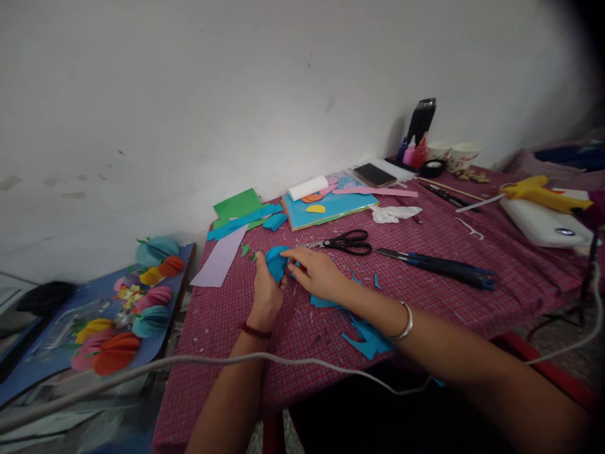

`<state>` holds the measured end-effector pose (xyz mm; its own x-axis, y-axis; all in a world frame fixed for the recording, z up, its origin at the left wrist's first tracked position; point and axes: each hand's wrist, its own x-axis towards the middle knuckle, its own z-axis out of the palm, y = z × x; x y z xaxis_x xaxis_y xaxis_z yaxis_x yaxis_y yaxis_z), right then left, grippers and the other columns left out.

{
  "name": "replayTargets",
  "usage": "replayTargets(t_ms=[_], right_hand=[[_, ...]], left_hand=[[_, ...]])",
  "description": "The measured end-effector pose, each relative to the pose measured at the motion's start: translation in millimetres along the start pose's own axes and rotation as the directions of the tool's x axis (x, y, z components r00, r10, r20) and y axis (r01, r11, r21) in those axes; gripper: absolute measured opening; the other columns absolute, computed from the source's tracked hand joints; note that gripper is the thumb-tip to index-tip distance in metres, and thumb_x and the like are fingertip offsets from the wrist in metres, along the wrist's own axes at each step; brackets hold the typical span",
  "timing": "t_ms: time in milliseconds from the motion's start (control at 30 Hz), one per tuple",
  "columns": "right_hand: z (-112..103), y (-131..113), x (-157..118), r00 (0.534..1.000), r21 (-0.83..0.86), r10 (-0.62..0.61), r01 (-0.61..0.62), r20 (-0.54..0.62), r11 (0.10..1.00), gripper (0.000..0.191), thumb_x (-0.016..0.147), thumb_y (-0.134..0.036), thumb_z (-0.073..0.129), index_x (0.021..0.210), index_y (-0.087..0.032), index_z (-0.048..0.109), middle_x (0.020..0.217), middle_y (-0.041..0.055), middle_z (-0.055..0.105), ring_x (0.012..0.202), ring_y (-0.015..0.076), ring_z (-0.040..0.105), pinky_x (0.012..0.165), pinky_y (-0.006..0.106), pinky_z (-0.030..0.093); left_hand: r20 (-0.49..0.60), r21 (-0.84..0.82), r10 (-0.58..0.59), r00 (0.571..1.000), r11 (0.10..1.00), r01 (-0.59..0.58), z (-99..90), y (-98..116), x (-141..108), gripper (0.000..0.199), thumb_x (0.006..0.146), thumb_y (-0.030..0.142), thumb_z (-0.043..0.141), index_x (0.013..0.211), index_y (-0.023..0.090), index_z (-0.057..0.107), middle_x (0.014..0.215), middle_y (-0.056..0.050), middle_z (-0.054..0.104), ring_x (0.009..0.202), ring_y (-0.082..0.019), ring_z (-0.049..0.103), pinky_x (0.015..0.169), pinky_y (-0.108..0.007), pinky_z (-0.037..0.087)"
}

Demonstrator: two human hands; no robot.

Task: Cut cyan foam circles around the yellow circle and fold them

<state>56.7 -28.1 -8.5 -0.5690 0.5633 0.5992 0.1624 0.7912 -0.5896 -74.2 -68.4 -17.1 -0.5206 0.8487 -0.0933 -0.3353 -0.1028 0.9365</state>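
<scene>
Between my hands is a rounded blue paper piece (276, 263). My left hand (267, 291) is closed round its lower left side. The fingers of my right hand (314, 272) reach its right edge; the thumb and index finger are bent near it, and whether they pinch it is too small to tell. Black-handled scissors (348, 242) lie just beyond my right hand, and a dark blue cutter (437, 266) is to their right. Blue paper scraps (366, 339) lie beneath and beside my right forearm. Small green paper leaves (246, 250) rest left of the blue piece.
A white cable (208, 359) crosses in front of my forearms. At the back are coloured sheets (331, 211), a phone (375, 174), bottles and paper cups (463, 156). A yellow glue gun (543, 192) lies right. Paper pumpkins (116, 352) sit on a blue board at left.
</scene>
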Motion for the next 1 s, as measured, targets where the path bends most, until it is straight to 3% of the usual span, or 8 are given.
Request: replayTargets(t_ms=[133, 267, 400, 500, 633, 833, 1000], right_hand=[[-1, -2, 0, 1.0, 0.029, -0.004, 0.004, 0.003, 1.0, 0.022, 0.086, -0.014, 0.048, 0.104, -0.019, 0.061, 0.095, 0.0059, 0.063, 0.077, 0.0159, 0.056, 0.073, 0.029, 0.044], [-1, -5, 1, 1.0, 0.086, 0.011, -0.011, 0.009, 0.996, 0.017, 0.083, -0.01, 0.05, 0.092, -0.018, 0.062, 0.087, 0.004, 0.063, 0.073, 0.0147, 0.055, 0.07, 0.027, 0.042], [2, -4, 2, 0.991, 0.32, 0.135, -0.12, -0.023, 0.94, 0.018, 0.081, -0.01, 0.05, 0.093, -0.018, 0.06, 0.079, 0.0012, 0.062, 0.068, 0.0131, 0.055, 0.064, 0.025, 0.043], [3, -5, 3, 0.974, 0.543, 0.223, -0.176, -0.022, 0.821, 0.021, 0.082, -0.013, 0.047, 0.102, -0.018, 0.055, 0.073, -0.0019, 0.061, 0.059, 0.0103, 0.054, 0.055, 0.022, 0.042], [3, -8, 3, 0.972, 0.627, 0.235, -0.168, -0.025, 0.761, 0.016, 0.081, -0.013, 0.049, 0.095, -0.018, 0.055, 0.073, -0.0016, 0.063, 0.061, 0.0105, 0.058, 0.055, 0.022, 0.045], [7, -13, 2, 0.976, 0.753, 0.213, -0.178, 0.051, 0.633, 0.014, 0.082, -0.016, 0.047, 0.093, -0.018, 0.056, 0.079, 0.0003, 0.066, 0.065, 0.0125, 0.066, 0.065, 0.03, 0.053], [8, -13, 2, 0.967, 0.762, 0.244, -0.213, 0.075, 0.611, 0.017, 0.082, -0.012, 0.045, 0.092, -0.018, 0.057, 0.076, -0.0003, 0.067, 0.066, 0.0119, 0.065, 0.065, 0.028, 0.053]], left_hand=[[0.028, -0.028, -0.003, 1.0, 1.0, 0.004, -0.8, 2, 1, 0.05, 0.081, 0.063, 0.043, 0.059, 0.018, 0.048, 0.045, 0.004, 0.049, 0.036, -0.008, 0.042, 0.035, -0.021, 0.026], [0.146, -0.061, 0.006, 0.989, 0.998, 0.003, -2.2, 3, 2, 0.036, 0.081, 0.049, 0.053, 0.065, 0.017, 0.053, 0.051, 0.003, 0.052, 0.038, -0.007, 0.042, 0.036, -0.019, 0.026], [0.261, -0.134, -0.073, 0.962, 0.985, 0.111, -3.2, 8, 1, 0.019, 0.075, 0.032, 0.061, 0.068, 0.015, 0.056, 0.054, 0.002, 0.053, 0.039, -0.005, 0.041, 0.036, -0.016, 0.026], [0.37, -0.201, -0.158, 0.915, 0.948, 0.246, -4.3, 14, -1, 0.026, 0.08, 0.038, 0.054, 0.071, 0.015, 0.058, 0.056, 0.0, 0.053, 0.039, -0.005, 0.04, 0.036, -0.016, 0.028], [0.441, -0.265, -0.184, 0.878, 0.909, 0.323, -5.7, 18, -2, 0.042, 0.086, 0.049, 0.042, 0.066, 0.015, 0.055, 0.053, -0.001, 0.05, 0.038, -0.006, 0.037, 0.036, -0.017, 0.029], [0.446, -0.287, -0.2, 0.872, 0.891, 0.351, -5.5, 18, -2, 0.051, 0.089, 0.053, 0.032, 0.065, 0.014, 0.055, 0.047, -0.001, 0.047, 0.035, -0.006, 0.034, 0.035, -0.017, 0.027], [0.432, -0.257, -0.196, 0.88, 0.909, 0.329, -5.1, 17, -2, 0.054, 0.091, 0.05, 0.028, 0.062, 0.015, 0.056, 0.043, -0.001, 0.046, 0.031, -0.006, 0.033, 0.033, -0.017, 0.026]])
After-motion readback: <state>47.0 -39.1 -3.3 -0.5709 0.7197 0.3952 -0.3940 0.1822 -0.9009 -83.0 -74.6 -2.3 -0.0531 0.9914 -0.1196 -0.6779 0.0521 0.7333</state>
